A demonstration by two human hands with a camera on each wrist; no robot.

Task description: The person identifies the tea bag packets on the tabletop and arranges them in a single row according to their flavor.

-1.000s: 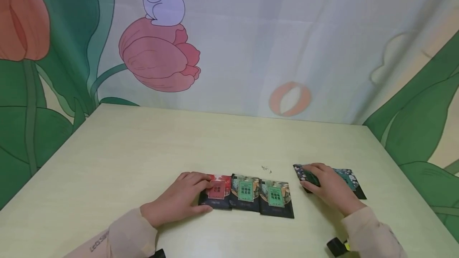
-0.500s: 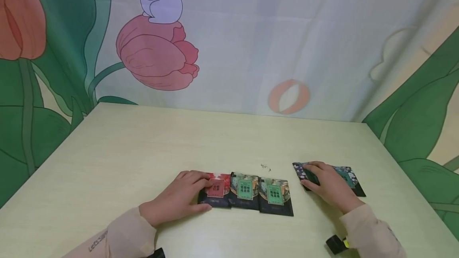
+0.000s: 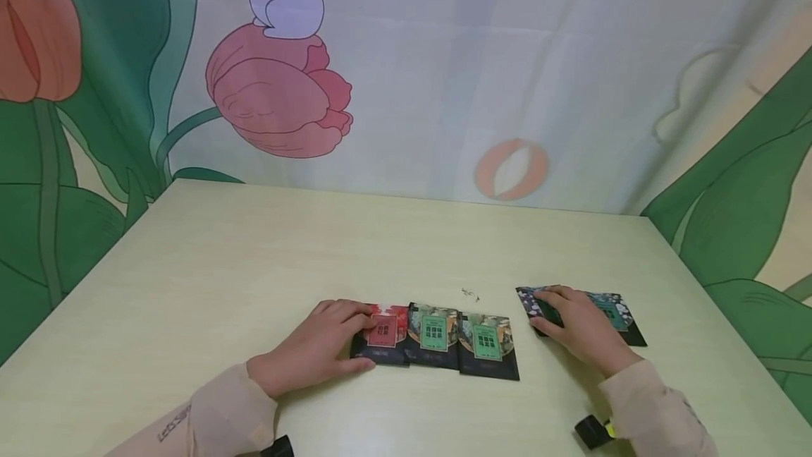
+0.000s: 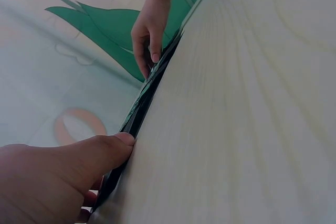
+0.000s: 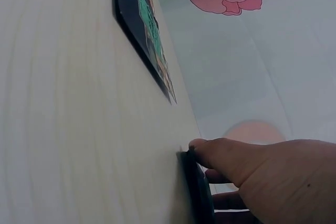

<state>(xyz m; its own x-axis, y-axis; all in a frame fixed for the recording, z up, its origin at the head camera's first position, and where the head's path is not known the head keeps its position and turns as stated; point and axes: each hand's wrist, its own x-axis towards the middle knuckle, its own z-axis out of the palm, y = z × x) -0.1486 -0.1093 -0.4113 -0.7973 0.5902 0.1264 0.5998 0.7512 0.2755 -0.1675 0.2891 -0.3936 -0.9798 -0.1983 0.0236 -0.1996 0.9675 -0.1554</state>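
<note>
Three flat tea sachets lie in a touching row on the table: a red-labelled one (image 3: 388,333), then two green-labelled ones, the middle sachet (image 3: 434,333) and the right-hand sachet (image 3: 487,345). My left hand (image 3: 317,348) holds the red one at its left part, thumb (image 4: 113,148) on the near edge. Farther right, my right hand (image 3: 579,323) grips a dark floral sachet (image 3: 528,297), with fingers over the top and thumb (image 5: 215,149) at its near edge. Another floral sachet with a teal label (image 3: 624,312) shows beyond that hand, partly covered.
The pale wooden table (image 3: 254,252) reaches back to a printed cloth (image 3: 406,90). Small dark marks (image 3: 470,295) lie on the tabletop behind the row. A black device (image 3: 593,431) sits at the right wrist.
The view shifts slightly. Both hands stay in place on their sachets, and the row keeps its arrangement.
</note>
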